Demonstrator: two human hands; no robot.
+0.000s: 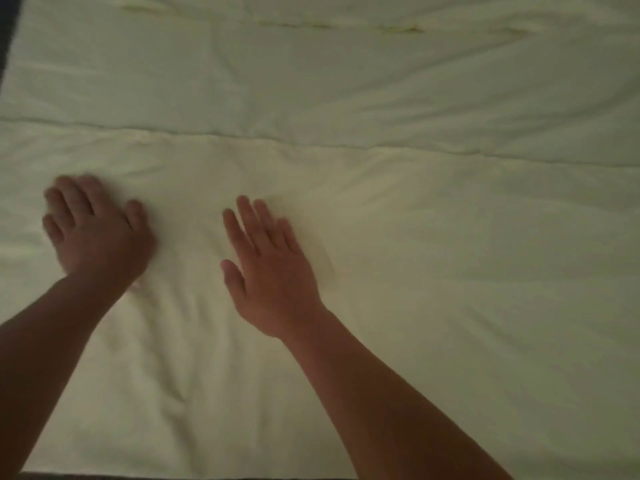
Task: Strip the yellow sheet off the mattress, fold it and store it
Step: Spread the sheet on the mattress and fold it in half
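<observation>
The pale yellow sheet (433,237) lies spread flat and fills almost the whole view. A folded edge runs across it from left to right, a little above my hands. My left hand (93,230) rests palm down on the sheet at the left, fingers straight and slightly blurred. My right hand (270,268) lies flat on the sheet near the middle, fingers straight and pointing away from me. Neither hand holds any cloth. Soft wrinkles fan out to the right of my hands.
A dark strip (8,36) shows past the sheet's top left corner. A thin dark band (242,477) runs along the bottom edge of the view, under the sheet's near edge.
</observation>
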